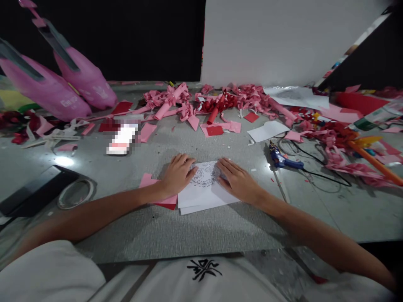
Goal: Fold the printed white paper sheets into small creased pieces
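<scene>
White paper sheets (204, 199) lie stacked slightly askew on the grey table (151, 235), the top one printed with a dark, round, lacy pattern. My left hand (178, 174) rests flat on the left edge of the sheets, thumb beside the pattern. On the right edge lies my right hand (237, 178), its fingers stretched out along the paper. Neither hand is closed on anything. Pink paper (147, 180) and a red piece (168, 206) stick out from under my left hand and wrist.
Pink and red paper scraps (217, 102) heap along the back. At right lie a blue glue gun (285, 161) with a black cord and a white sheet (267, 131). Pink spray bottles (85, 79), a tape roll (75, 193), a dark device (34, 191) and a blurred-out phone-like object (122, 138) are left.
</scene>
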A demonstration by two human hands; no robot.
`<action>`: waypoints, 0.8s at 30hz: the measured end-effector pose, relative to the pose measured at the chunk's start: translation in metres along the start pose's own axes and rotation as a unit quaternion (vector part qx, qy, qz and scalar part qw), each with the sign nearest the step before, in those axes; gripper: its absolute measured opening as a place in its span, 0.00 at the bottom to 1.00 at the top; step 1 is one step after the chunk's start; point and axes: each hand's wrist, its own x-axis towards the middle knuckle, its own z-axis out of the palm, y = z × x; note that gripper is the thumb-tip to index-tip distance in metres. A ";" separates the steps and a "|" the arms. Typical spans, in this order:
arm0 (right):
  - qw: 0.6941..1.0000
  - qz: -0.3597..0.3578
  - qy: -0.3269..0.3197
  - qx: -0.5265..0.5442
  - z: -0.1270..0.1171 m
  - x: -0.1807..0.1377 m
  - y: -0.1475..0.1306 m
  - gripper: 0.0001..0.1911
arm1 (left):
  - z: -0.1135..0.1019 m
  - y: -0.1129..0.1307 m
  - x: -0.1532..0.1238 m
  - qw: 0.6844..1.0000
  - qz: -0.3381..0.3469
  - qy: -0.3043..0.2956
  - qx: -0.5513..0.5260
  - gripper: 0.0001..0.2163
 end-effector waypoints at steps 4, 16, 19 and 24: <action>0.999 -0.011 0.020 0.028 0.001 0.001 0.002 0.25 | -0.002 -0.002 0.000 0.999 -0.004 -0.003 -0.045 0.05; 0.974 0.052 0.210 0.071 -0.004 0.000 0.004 0.43 | -0.002 -0.005 -0.003 0.954 -0.099 0.081 -0.270 0.10; 0.969 0.068 0.228 0.066 -0.004 0.000 0.006 0.45 | -0.006 -0.005 -0.001 0.942 -0.100 0.104 -0.305 0.15; 0.967 0.072 0.224 0.099 0.002 -0.001 0.011 0.45 | -0.008 -0.007 0.002 0.928 -0.122 0.144 -0.323 0.19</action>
